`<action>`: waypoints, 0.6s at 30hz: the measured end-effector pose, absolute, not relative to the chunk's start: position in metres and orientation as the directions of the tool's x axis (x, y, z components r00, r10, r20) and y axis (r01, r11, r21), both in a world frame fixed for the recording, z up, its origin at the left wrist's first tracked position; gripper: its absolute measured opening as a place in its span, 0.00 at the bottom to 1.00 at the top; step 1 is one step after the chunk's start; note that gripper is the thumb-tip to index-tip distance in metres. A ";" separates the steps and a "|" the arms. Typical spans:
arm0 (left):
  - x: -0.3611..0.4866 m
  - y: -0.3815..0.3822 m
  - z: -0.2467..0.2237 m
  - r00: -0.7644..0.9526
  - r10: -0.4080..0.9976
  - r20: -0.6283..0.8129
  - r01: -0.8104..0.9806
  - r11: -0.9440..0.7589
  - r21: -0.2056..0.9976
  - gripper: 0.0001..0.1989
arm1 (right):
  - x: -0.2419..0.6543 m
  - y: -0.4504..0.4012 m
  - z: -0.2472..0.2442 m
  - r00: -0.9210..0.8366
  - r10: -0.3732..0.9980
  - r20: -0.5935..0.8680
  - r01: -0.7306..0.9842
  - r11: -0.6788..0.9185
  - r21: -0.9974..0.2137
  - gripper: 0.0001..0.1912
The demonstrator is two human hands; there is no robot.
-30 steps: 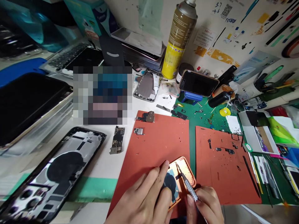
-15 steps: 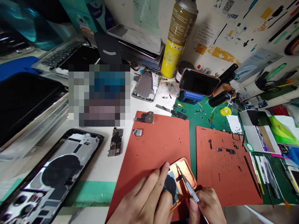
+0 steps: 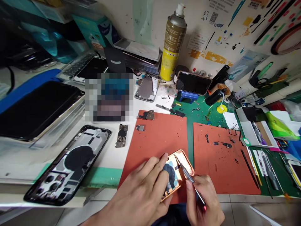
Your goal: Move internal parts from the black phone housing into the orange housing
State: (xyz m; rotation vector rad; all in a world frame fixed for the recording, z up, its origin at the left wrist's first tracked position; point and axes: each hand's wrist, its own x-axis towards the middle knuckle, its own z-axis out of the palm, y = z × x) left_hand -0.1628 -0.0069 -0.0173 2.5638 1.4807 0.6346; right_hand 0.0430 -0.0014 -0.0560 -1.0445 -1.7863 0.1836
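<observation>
An orange phone housing, tilted, lies over the near edge of the left red mat. My left hand grips it from the left, fingers along its upper and left edges. Inside it show a black round pad and a bluish patch. My right hand pinches a slim silver tool with a textured grip. The tool's tip touches or hovers just above the housing's inner surface near the top; which of the two I cannot tell.
A dark phone housing and a circuit board lie left. Small parts dot the right red mat. Tools line the right side. A spray can and a propped phone stand behind.
The view has shifted, showing more of the near edge and my forearms. My hands still hold the housing and tool, the tool's tip still near the housing's top.
</observation>
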 end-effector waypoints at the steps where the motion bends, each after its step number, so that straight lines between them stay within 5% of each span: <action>1: -0.163 -0.005 -0.015 0.434 0.858 0.275 0.796 -0.508 0.329 0.10 | 0.044 -0.003 -0.056 -0.078 0.700 0.710 0.554 0.623 -0.552 0.17; 6: -0.167 -0.001 -0.009 0.408 0.888 0.212 0.753 -0.458 0.472 0.15 | 0.046 -0.008 -0.053 -0.096 0.679 0.727 0.512 0.661 -0.549 0.18; 14: -0.167 -0.004 -0.015 0.399 0.898 0.186 0.723 -0.433 0.538 0.30 | 0.043 -0.004 -0.050 -0.156 0.692 0.704 0.476 0.678 -0.561 0.18; 18: -0.168 -0.004 -0.013 0.402 0.906 0.134 0.726 -0.404 0.557 0.29 | 0.041 -0.002 -0.050 -0.152 0.695 0.702 0.492 0.670 -0.556 0.17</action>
